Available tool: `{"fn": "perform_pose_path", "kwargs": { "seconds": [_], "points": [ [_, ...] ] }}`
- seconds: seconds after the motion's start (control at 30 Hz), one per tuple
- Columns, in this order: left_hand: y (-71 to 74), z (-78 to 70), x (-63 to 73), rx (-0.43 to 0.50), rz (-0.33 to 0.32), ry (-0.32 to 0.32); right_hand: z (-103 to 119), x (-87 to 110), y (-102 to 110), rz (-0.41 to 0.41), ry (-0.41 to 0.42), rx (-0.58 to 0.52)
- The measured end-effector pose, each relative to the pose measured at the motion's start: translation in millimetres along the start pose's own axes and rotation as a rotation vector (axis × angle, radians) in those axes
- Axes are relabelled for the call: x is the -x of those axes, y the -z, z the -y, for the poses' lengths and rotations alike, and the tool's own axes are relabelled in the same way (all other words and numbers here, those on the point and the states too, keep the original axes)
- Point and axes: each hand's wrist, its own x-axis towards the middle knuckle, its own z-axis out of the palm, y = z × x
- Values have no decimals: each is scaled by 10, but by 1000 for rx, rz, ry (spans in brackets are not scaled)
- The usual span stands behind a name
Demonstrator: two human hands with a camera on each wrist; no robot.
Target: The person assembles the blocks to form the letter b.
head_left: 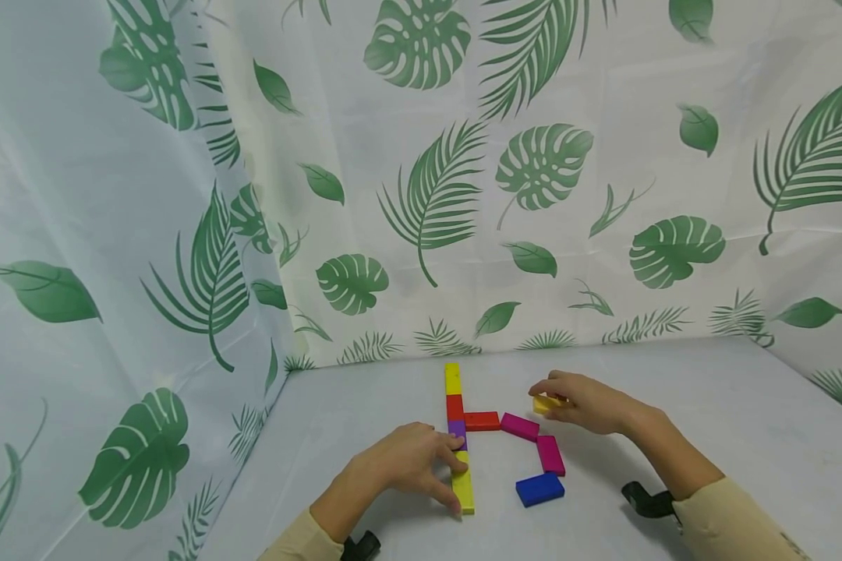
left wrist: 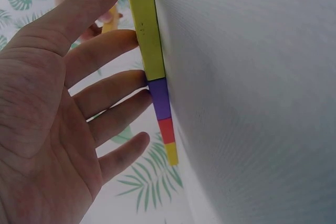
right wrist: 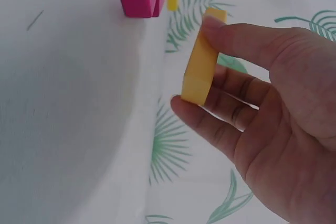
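My right hand (head_left: 592, 401) pinches an orange-yellow block (right wrist: 202, 59) between thumb and fingers, above the table beyond the curve of blocks. My left hand (head_left: 414, 460) lies beside a straight column of blocks, fingertips and thumb touching its near part. From the near end this column runs through a yellow stretch (head_left: 464, 491), a purple block (head_left: 457, 428), a red block (head_left: 454, 407) and a far yellow block (head_left: 452, 379). Branching right from it are another red block (head_left: 482, 421), a magenta block (head_left: 519, 426), a second magenta block (head_left: 550, 454) and a blue block (head_left: 540, 489).
The blocks lie on a white table (head_left: 393, 393). Behind it and on the left hang white curtains (head_left: 435, 304) with green leaf prints. Dark wrist devices (head_left: 648, 500) show below both forearms.
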Motion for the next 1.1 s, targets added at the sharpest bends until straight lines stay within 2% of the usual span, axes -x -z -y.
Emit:
{"fn": "perform_pose_path", "kwargs": {
  "seconds": [0.37,0.57,0.8,1.1],
  "points": [
    [-1,21,-14,0,-4,-6,161,-68,-47,20,-3,-88],
    [2,24,-14,-8,-7,-11,240,-95,-73,37,18,-89],
    [6,19,-11,-15,-6,-12,334,-121,-124,50,4,-87],
    [-10,21,-7,-22,-8,-23,379,-139,-185,64,57,-104]
  ]
}}
